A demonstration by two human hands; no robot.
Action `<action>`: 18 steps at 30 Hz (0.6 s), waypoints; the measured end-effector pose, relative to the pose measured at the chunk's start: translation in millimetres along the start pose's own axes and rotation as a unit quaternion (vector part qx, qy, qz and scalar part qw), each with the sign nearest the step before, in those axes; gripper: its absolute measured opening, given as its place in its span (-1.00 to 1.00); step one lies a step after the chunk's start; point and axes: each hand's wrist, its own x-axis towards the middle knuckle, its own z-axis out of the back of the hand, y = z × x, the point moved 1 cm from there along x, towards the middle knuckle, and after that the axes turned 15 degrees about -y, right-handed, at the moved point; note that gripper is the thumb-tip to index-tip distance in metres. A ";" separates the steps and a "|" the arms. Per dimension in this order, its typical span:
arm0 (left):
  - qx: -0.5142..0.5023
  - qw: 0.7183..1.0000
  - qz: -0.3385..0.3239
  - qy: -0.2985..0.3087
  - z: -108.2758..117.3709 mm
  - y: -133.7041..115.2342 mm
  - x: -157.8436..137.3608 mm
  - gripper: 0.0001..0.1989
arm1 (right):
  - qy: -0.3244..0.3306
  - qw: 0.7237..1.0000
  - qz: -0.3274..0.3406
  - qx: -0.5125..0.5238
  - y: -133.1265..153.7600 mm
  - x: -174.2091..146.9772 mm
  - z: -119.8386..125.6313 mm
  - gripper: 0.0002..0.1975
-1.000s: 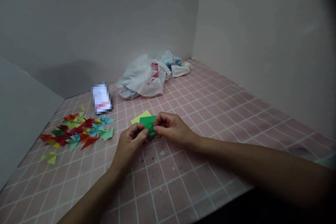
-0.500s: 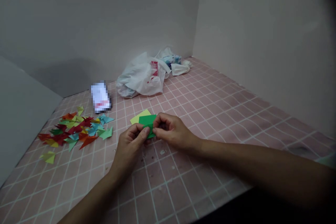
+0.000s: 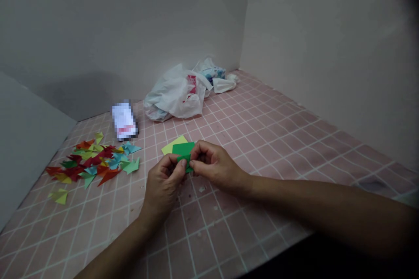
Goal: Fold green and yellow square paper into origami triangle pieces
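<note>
A small folded piece of green origami paper [image 3: 187, 168] is pinched between my two hands near the middle of the view. My left hand [image 3: 167, 176] is closed on its left side, thumb on top. On the other side my right hand [image 3: 212, 163] grips it between thumb and bent fingers, which hide part of it. Just beyond lies flat green paper [image 3: 182, 148]; whether it joins the held piece I cannot tell. A yellow paper sheet [image 3: 172, 144] shows from under it on the table.
Left of my hands lies a pile of folded paper shapes [image 3: 98, 159] in several colours. A lit phone [image 3: 125, 120] stands tilted behind it. White plastic bags [image 3: 178, 93] and a blue-patterned packet [image 3: 214, 73] sit near the back wall. A pink checked cloth [image 3: 278, 139] covers the table.
The left thumb has shifted slightly right over the green paper, and the held piece looks more folded. The right hand is almost where it was. The view has moved very slightly.
</note>
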 end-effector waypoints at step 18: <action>0.028 0.999 -0.009 -0.028 -1.0 -5.6 -0.7 -0.79 | 0.055 0.995 -0.089 -0.006 0.5 2.3 0.4 -0.84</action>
